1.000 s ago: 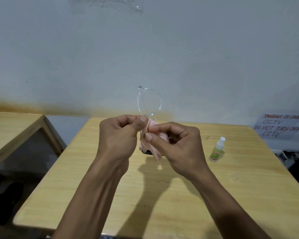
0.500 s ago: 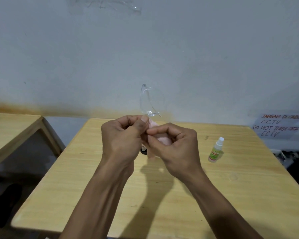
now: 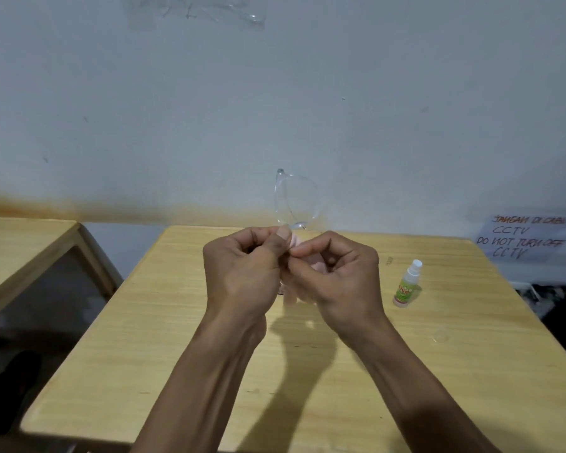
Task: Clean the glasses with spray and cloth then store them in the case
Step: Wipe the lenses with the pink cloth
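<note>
Item 1: glasses (image 3: 293, 204). Clear, near-colourless frame, held upright above both hands and over the far half of the counter (image 3: 177, 338). 1 lens rises free above the knuckles; the lower part of the frame is hidden between the fingers. Judged light, stiff and fragile: thin plastic, easily twisted at the bridge and hinges, and slippery where spray has wetted it. Best held by the rim or bridge, not by the lens faces, which smear.

Item 2: cloth (image 3: 316, 264). Pale pink, soft and limp, bunched between the 2 hands, a fold hanging just below them. Judged to conform to the lens and give grip on the slick surface.

Item 3: left hand (image 3: 242, 273). Fingers curled, thumb and forefinger pinching the frame at its lower edge, touching the right hand.

Item 4: right hand (image 3: 337, 276). Fingers curled round the cloth, fingertips pressed towards the left thumb. Whether it also presses the hidden lens cannot be told.

Item 5: spray bottle (image 3: 407, 284). Small, white cap, green label, standing upright on the counter, near the right hand on its outer side, untouched.

Item 6: case. Not visible.
</note>
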The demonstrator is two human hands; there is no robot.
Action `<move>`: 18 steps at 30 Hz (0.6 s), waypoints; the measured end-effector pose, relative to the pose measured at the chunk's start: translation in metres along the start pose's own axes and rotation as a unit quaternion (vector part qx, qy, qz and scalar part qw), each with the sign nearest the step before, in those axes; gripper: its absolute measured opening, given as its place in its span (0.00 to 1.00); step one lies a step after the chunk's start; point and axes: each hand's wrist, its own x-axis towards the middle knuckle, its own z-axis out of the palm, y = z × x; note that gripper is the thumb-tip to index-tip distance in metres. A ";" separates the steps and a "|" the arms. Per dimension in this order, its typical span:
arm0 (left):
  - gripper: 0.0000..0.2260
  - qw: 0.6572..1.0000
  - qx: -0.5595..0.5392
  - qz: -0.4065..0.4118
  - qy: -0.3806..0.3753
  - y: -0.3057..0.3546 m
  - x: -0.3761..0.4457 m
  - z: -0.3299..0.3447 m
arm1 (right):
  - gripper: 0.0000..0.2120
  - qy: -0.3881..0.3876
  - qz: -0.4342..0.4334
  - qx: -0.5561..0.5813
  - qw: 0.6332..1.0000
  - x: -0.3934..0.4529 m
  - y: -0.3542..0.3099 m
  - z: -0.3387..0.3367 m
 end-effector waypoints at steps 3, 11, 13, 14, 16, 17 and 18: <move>0.08 1.000 -0.002 -0.001 0.010 0.002 0.000 -0.003 | 0.08 0.017 0.010 0.009 1.000 0.002 -0.003 0.002; 0.09 0.999 -0.027 0.002 0.020 0.008 0.003 -0.004 | 0.09 0.053 0.032 0.013 0.998 0.004 -0.010 -0.008; 0.08 0.999 -0.030 0.002 0.019 0.009 0.003 -0.003 | 0.10 0.056 0.035 0.016 0.998 0.003 -0.011 -0.011; 0.08 0.999 -0.030 0.001 0.017 0.008 0.002 -0.002 | 0.10 0.055 0.037 0.020 0.998 0.004 -0.012 -0.011; 0.08 1.000 -0.024 0.002 0.017 0.006 0.002 -0.001 | 0.10 0.051 0.047 0.033 0.997 0.004 -0.011 -0.010; 0.09 1.000 -0.023 0.002 0.019 0.005 0.001 0.000 | 0.09 0.047 0.050 0.037 0.997 0.004 -0.010 -0.008; 0.09 1.000 -0.023 0.001 0.020 0.004 0.002 0.001 | 0.08 0.044 0.050 0.040 0.997 0.004 -0.008 -0.007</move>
